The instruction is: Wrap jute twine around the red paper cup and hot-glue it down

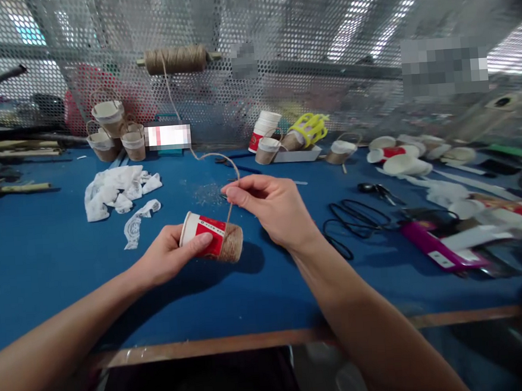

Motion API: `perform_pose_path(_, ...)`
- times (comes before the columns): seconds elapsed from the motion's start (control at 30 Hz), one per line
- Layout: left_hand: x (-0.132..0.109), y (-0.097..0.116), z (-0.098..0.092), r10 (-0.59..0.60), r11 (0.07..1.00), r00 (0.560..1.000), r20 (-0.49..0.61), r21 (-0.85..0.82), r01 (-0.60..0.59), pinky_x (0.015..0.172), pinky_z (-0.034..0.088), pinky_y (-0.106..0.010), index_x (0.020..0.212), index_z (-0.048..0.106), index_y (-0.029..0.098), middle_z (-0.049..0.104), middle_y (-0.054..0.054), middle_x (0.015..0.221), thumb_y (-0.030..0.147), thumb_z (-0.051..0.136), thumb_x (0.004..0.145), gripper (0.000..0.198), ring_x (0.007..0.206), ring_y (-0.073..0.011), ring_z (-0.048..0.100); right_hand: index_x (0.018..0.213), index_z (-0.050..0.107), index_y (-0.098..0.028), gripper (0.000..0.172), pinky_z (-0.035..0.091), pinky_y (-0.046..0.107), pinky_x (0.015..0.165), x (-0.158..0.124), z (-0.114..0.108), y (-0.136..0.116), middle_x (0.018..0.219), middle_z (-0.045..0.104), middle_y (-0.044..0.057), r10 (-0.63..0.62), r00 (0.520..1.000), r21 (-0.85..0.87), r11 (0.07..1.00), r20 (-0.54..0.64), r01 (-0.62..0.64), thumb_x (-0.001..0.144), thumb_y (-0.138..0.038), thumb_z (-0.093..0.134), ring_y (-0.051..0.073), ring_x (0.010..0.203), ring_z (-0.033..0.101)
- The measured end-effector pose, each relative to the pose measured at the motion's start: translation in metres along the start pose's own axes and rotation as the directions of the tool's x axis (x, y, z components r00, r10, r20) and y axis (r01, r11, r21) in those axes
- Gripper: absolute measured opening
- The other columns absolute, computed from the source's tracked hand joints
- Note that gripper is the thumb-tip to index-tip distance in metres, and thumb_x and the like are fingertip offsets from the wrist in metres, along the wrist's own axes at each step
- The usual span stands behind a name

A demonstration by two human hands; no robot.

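Observation:
My left hand [171, 253] grips a red and white paper cup [209, 235] lying on its side above the table, its mouth toward the left. Brown twine [233, 243] is wound round the base end of that cup. From the winding the strand runs up into my right hand [270, 204], whose thumb and fingers pinch it just above the cup. Beyond my fingers the strand loops back over the table and up to a twine spool [175, 60] on a rod at the mesh wall.
Small twine-wrapped cups with handles [108, 120] stand at the back left, near crumpled white lace [115, 191]. Stacked paper cups [265, 129] and a yellow net-like piece [310, 129] are at the back. On the right lie a black cable [356, 218] and a purple power strip [439, 248].

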State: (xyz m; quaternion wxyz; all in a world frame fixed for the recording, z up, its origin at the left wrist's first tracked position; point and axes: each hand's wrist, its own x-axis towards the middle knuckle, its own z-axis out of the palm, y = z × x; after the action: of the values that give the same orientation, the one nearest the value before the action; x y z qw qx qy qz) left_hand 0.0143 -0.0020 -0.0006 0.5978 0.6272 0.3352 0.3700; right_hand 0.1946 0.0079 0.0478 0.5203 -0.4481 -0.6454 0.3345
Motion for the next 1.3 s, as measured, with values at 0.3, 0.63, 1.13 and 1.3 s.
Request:
perform_pose_path(0.3, -0.004, 0.003, 0.001, 0.06, 0.996, 0.998, 0.023, 0.07, -0.062, 0.06, 0.045, -0.021, 0.076, 0.067, 0.012, 0.064, -0.003, 0.068, 0.03, 0.057, 0.078, 0.021, 0.059, -0.0103, 0.051, 0.071, 0.067, -0.017, 0.017, 0.048, 0.029, 0.065, 0.002, 0.001, 0.008, 0.071, 0.066, 0.001, 0.029, 0.999, -0.028, 0.999, 0.02, -0.028, 0.069, -0.033, 0.067, 0.013, 0.065, 0.057)
perform_pose_path(0.63, -0.007, 0.007, 0.003, 0.173, 0.979, 0.985, 0.026, 0.101, -0.175, 0.05, 0.04, -0.014, 0.068, 0.062, 0.013, 0.056, 0.003, 0.058, 0.018, 0.056, 0.077, 0.013, 0.051, -0.0054, 0.042, 0.072, 0.067, -0.016, 0.019, 0.048, 0.028, 0.066, -0.001, 0.0, 0.013, 0.071, 0.067, 0.002, 0.092, 0.993, -0.027, 0.996, 0.08, -0.09, 0.07, -0.035, 0.067, 0.013, 0.066, 0.059)
perform_pose_path(1.13, -0.011, 0.01, 0.001, 0.349, 0.909, 0.936, 0.045, 0.224, -0.35, 0.041, 0.034, -0.012, 0.063, 0.059, 0.014, 0.049, 0.005, 0.051, 0.014, 0.055, 0.077, 0.015, 0.045, -0.0044, 0.035, 0.072, 0.067, -0.015, 0.02, 0.043, 0.026, 0.065, -0.004, 0.001, 0.013, 0.07, 0.066, 0.002, 0.2, 0.965, -0.037, 0.98, 0.169, -0.197, 0.07, -0.035, 0.065, 0.011, 0.064, 0.054)
perform_pose_path(1.3, -0.01, 0.011, 0.001, 0.313, 0.916, 0.949, 0.027, 0.253, -0.31, 0.044, 0.038, -0.013, 0.067, 0.063, 0.015, 0.057, 0.003, 0.056, 0.016, 0.056, 0.077, 0.011, 0.047, -0.0056, 0.042, 0.072, 0.067, -0.016, 0.022, 0.042, 0.026, 0.06, -0.004, 0.003, 0.016, 0.069, 0.064, 0.001, 0.237, 0.948, 0.006, 0.97, 0.212, -0.244, 0.068, -0.038, 0.067, 0.011, 0.063, 0.054)
